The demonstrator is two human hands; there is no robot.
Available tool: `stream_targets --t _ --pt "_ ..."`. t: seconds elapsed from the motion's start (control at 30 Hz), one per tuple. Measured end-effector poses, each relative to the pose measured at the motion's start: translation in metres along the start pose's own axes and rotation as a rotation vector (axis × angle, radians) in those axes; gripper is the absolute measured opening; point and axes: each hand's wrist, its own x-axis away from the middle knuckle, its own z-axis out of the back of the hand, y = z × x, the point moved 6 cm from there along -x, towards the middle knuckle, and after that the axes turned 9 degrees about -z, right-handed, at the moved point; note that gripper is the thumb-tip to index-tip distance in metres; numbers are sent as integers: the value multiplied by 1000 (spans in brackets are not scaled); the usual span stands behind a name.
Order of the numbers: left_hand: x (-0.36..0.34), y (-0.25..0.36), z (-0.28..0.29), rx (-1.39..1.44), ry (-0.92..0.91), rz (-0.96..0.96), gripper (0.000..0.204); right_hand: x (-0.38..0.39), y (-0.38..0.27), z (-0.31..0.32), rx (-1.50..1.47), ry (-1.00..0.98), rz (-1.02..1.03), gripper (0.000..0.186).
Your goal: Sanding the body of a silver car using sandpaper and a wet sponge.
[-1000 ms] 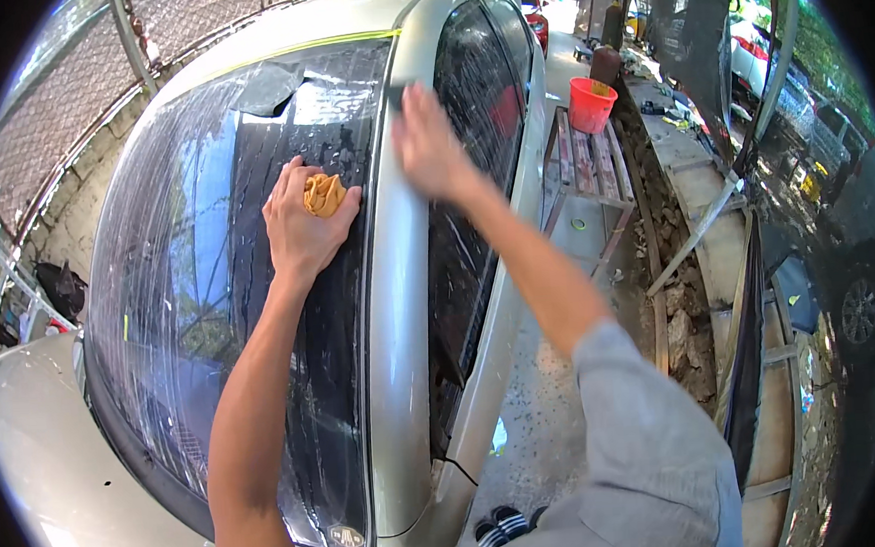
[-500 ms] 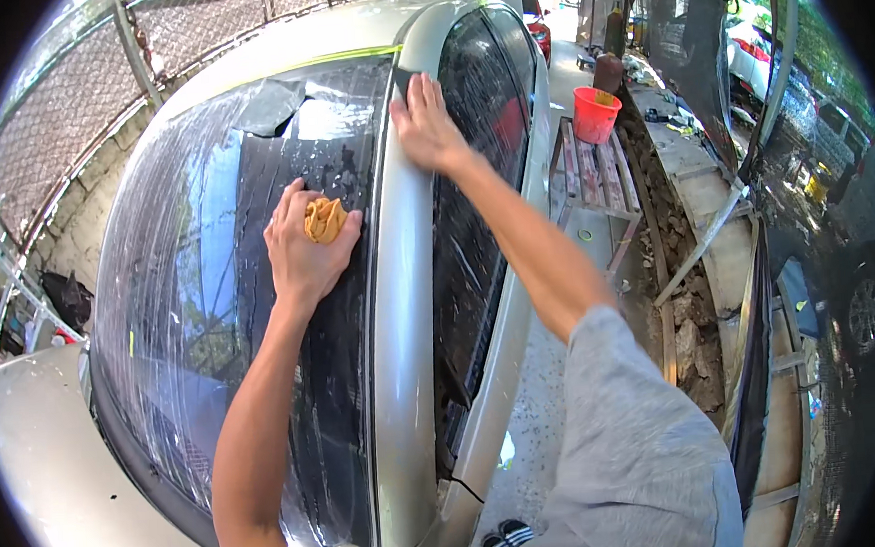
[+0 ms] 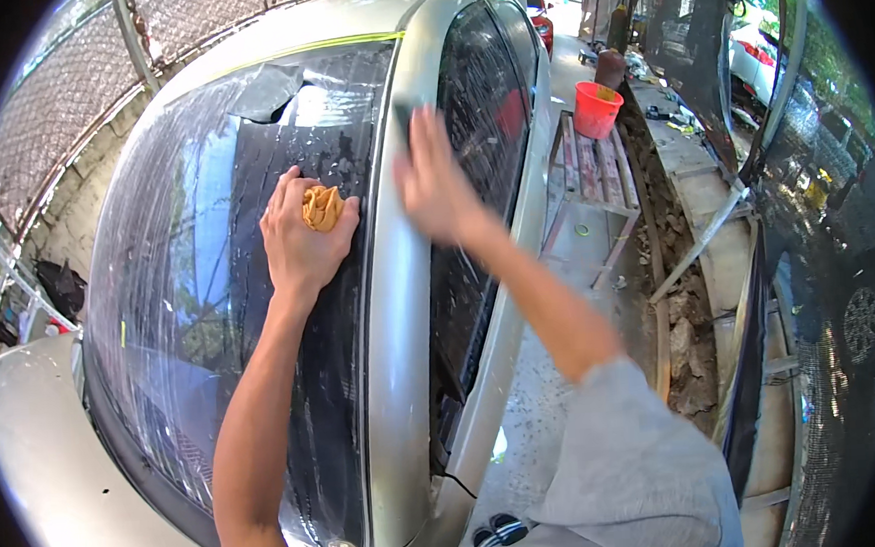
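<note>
My left hand rests on the wet, streaked windshield of a silver car, its fingers curled round a crumpled orange-tan cloth. My right hand, smeared by motion, lies along the silver windshield pillar. Under its fingers shows the edge of a dark piece, which looks like sandpaper, pressed to the paint. A curled grey sheet lies on the upper windshield. Yellow-green tape runs along the edge of the roof.
A red bucket stands on a worn wooden bench to the right. Nearer me is the silver hood. A chain-link fence runs along the left. A metal bar leans beside the broken ground at right.
My right hand has slid down the pillar toward me, and the dark piece has moved with it. My left hand stays on the windshield with the cloth. The view has shifted slightly.
</note>
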Motion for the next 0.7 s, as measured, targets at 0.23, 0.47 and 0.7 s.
stream_targets --t 0.23,0.47,0.7 --pt "-13 26 -21 60 -38 -37 45 -123 52 49 309 -22 -86 67" --pt "-1 -1 -1 -10 11 -1 48 85 -51 4 164 -173 119 71" --pt "-10 18 -22 112 32 -100 36 -40 1 23 324 91 -32 67"
